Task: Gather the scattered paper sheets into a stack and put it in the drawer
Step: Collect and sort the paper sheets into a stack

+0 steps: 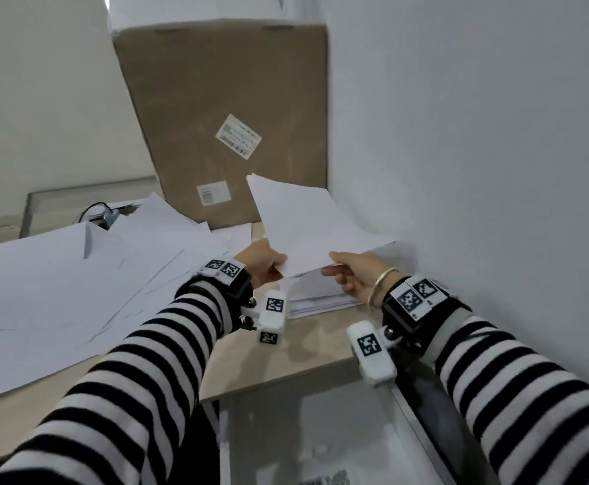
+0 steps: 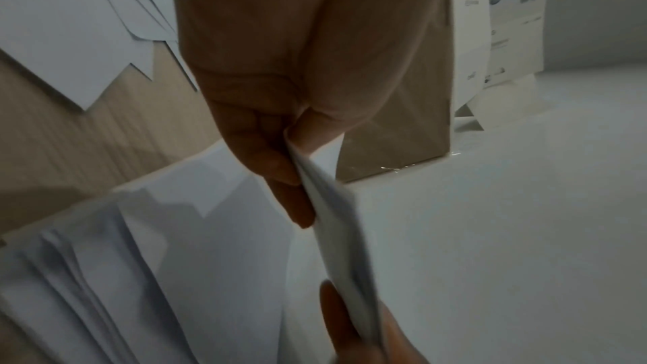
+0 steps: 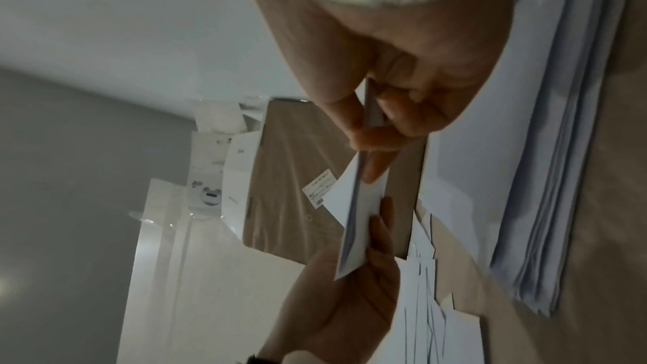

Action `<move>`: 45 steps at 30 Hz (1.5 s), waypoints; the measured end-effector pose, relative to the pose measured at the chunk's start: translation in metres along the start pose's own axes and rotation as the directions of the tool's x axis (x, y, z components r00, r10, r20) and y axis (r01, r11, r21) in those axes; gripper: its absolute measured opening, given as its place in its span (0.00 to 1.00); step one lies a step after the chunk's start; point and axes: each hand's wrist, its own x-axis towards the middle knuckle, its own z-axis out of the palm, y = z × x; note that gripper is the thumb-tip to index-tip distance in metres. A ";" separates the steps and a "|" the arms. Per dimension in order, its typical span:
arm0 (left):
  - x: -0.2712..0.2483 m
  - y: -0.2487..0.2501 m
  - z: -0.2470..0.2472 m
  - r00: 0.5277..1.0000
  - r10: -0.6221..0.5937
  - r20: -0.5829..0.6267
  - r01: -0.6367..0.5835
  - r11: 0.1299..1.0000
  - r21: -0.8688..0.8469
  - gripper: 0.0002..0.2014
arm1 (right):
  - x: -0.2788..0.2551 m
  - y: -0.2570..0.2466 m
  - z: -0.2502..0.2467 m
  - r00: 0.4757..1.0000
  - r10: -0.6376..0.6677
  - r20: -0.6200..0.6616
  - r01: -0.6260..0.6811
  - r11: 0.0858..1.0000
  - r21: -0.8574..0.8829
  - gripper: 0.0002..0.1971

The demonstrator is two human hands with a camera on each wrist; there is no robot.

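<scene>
Two hands share one thin bundle of paper sheets (image 1: 303, 222), lifted clear of the stack (image 1: 315, 295) that lies on the surface (image 1: 286, 358) just in front of the cardboard box (image 1: 223, 117). The left hand (image 1: 261, 266) pinches the bundle's near left corner, thumb on top and fingers (image 2: 280, 165) underneath. The right hand (image 1: 356, 274) pinches the near right edge the same way, its fingers (image 3: 413, 110) pressed onto the paper. The far end of the bundle rises toward the box and curves slightly.

Such sheets are light, limp and slick against one another, so a hold at one edge probably lets the free end droop and the inner sheets slide out. A safer hold seems to be at two opposite edges, with thumbs above and fingers spread wide below. Pinching too hard may crease the corners.

Many more loose sheets (image 1: 76, 274) lie fanned over the surface to the left of the box, well apart from the stack. The stack itself looks uneven at its near edge and will likely need squaring by tapping before it goes to the drawer, which I cannot identify with certainty in these views.
</scene>
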 end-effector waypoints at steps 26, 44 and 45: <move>-0.078 -0.058 -0.142 0.826 -0.029 -0.562 0.106 0.989 0.105 0.05 | 0.015 0.037 0.100 0.996 0.073 0.051 -0.065 0.988 -0.142 0.17; -0.111 -0.085 -0.198 0.887 -0.234 -0.399 0.460 0.535 0.709 0.36 | 0.049 0.061 0.163 0.976 0.102 0.192 0.076 0.668 -0.741 0.28; -0.110 -0.082 -0.193 0.909 -0.219 -0.356 0.411 0.619 0.669 0.35 | 0.050 0.061 0.162 0.977 0.103 0.189 0.071 0.672 -0.737 0.29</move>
